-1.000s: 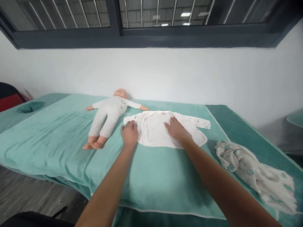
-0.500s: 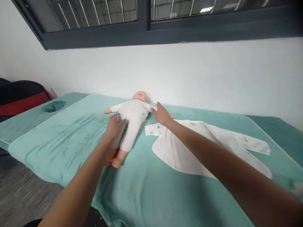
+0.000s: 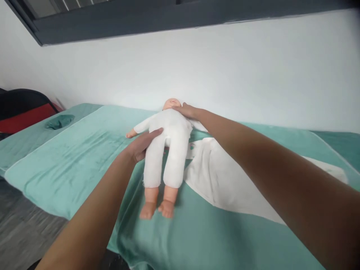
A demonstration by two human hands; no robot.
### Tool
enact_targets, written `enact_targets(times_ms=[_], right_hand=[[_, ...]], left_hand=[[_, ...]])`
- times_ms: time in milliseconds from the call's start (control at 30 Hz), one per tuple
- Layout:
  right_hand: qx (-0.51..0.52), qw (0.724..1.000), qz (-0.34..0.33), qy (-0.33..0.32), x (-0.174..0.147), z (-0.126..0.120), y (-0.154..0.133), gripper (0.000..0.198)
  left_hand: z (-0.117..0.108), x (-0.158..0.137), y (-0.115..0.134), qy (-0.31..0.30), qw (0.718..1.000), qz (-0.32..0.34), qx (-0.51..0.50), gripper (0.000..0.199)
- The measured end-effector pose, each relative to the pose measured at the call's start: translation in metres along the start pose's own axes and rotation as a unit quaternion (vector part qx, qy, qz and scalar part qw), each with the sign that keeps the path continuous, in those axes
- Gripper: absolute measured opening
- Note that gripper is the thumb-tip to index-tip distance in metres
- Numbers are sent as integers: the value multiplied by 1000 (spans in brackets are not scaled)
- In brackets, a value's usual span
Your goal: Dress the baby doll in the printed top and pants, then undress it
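A baby doll (image 3: 168,144) in a white bodysuit hangs just above the teal blanket (image 3: 78,150), feet toward me and legs dangling. My left hand (image 3: 143,144) grips it at the hip and upper thigh from the left. Behind the doll's neck and shoulders sits my right hand (image 3: 187,111), under the head. A small white baby shirt (image 3: 225,180) lies spread flat on the blanket just right of the doll, partly covered by my right forearm.
The bed runs along a white wall under a dark window frame. A dark green cloth (image 3: 59,122) lies at the far left of the bed. A black and red object (image 3: 22,110) stands beyond the left edge. Grey floor shows at lower left.
Both hands left the white shirt and moved left to the doll. They took hold of it and raised it off the blanket, toward me and the shirt.
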State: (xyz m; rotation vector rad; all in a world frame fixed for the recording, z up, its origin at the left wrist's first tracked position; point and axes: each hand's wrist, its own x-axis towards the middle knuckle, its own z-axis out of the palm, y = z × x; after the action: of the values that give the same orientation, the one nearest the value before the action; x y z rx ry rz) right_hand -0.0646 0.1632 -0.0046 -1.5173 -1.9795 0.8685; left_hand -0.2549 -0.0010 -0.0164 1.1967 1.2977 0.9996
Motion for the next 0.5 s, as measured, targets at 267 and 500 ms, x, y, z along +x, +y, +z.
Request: enact_targets(times_ms=[267,500], right_hand=[[19,998,-14,61,-130,-136,38,83],[-64,989,45,126,-223,-172,110,81]], left_hand=[[131,-73,47,-128,989,62,-30,53],[232,-95,6,-84,990,113,-18,53]])
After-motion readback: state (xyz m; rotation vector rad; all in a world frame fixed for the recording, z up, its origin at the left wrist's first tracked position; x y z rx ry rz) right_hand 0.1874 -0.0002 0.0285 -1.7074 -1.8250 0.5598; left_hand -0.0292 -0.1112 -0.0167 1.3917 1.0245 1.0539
